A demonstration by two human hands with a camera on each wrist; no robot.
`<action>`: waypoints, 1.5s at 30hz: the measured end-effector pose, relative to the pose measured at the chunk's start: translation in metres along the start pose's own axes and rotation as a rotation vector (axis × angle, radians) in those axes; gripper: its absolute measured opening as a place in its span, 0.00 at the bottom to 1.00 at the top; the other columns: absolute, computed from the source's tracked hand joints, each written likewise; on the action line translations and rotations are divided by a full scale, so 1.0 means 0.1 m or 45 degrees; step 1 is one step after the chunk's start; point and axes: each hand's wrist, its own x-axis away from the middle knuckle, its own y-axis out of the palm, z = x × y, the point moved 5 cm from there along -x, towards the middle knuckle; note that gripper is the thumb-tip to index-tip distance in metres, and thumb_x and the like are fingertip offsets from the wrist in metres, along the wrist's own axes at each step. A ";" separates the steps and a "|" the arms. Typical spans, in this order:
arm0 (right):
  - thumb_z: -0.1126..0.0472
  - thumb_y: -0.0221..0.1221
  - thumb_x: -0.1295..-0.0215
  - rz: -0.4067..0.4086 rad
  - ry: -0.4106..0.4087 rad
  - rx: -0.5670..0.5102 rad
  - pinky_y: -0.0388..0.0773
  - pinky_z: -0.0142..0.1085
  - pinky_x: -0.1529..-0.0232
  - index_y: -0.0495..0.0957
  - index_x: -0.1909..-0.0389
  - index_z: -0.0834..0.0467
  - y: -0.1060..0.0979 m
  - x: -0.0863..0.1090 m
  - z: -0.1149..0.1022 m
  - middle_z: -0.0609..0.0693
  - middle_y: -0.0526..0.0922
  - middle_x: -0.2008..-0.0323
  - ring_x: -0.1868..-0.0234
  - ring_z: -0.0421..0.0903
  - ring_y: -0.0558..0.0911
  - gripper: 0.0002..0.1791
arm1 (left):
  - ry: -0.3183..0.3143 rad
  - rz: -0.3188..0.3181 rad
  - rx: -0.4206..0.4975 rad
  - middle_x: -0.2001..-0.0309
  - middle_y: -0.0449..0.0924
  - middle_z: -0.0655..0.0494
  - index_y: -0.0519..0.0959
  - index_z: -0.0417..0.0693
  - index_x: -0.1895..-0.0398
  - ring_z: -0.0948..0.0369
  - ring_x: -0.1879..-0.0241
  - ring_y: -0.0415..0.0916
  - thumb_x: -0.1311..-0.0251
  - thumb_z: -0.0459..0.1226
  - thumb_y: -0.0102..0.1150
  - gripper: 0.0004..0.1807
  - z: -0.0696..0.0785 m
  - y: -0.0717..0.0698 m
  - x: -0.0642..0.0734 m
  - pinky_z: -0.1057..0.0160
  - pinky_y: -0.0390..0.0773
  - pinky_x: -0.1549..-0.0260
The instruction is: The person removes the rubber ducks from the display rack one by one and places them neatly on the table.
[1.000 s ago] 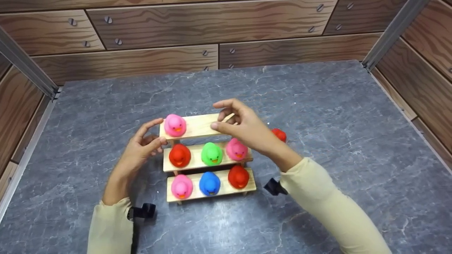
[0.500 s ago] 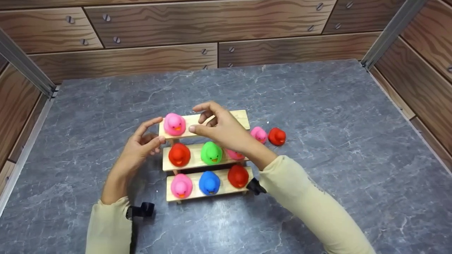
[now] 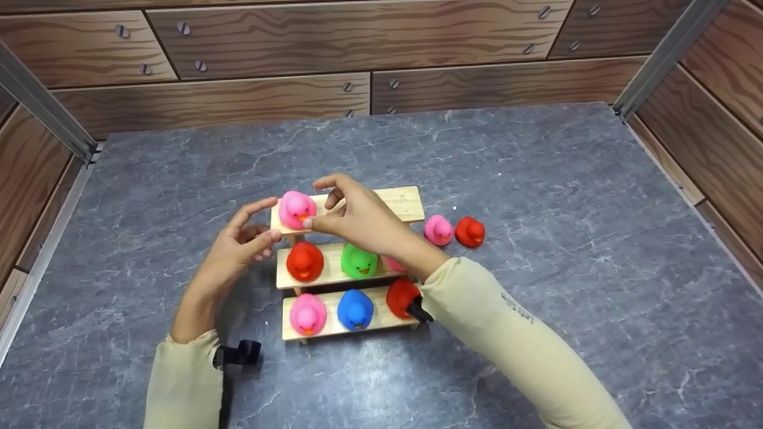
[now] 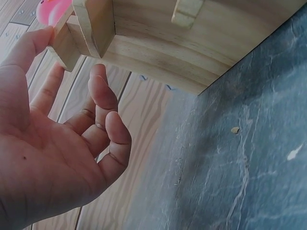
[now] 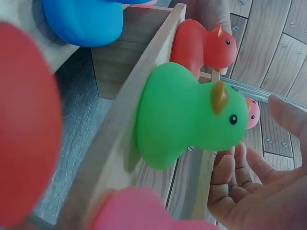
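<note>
A three-step wooden display stand [image 3: 405,202] stands on the grey table. At its upper left end, my left hand [image 3: 228,253] pinches the top shelf between thumb and forefinger. A pink rubber duck [image 3: 296,208] sits upright on that shelf, close to the left fingers. My right hand [image 3: 360,217] hovers over the top shelf beside this duck, thumb and forefinger spread apart, thumb tip near its front. On the middle shelf are a red duck [image 3: 305,262], a green duck [image 3: 359,262] and a pink duck mostly hidden by the right wrist.
The bottom shelf carries a pink duck [image 3: 307,314], a blue duck [image 3: 355,310] and a red duck [image 3: 402,298]. Beside the stand, on the right, a loose pink duck [image 3: 439,230] and red duck [image 3: 470,232] lie on the table. Wood-patterned panels [image 3: 357,42] border the table.
My right hand has moved left along the top shelf to the pink duck, uncovering the shelf's right end and the loose pink duck. The left hand keeps its place.
</note>
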 end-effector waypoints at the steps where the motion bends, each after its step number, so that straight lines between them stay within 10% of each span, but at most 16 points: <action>1: 0.54 0.67 0.41 -0.001 0.000 0.015 0.74 0.30 0.64 0.68 0.37 0.54 0.01 -0.01 -0.01 0.51 0.72 0.57 0.64 0.43 0.78 0.32 | -0.002 -0.001 -0.004 0.69 0.77 0.58 0.65 0.50 0.33 0.66 0.74 0.71 0.37 0.30 0.58 0.29 0.00 0.00 0.00 0.71 0.73 0.72; 45: 0.49 0.67 0.42 0.011 0.107 0.421 0.68 0.33 0.69 0.74 0.44 0.48 0.12 -0.13 -0.10 0.50 0.76 0.61 0.64 0.43 0.73 0.25 | -0.045 -0.018 -0.043 0.65 0.75 0.52 0.65 0.56 0.32 0.65 0.74 0.70 0.36 0.35 0.59 0.29 -0.02 -0.01 0.01 0.70 0.71 0.75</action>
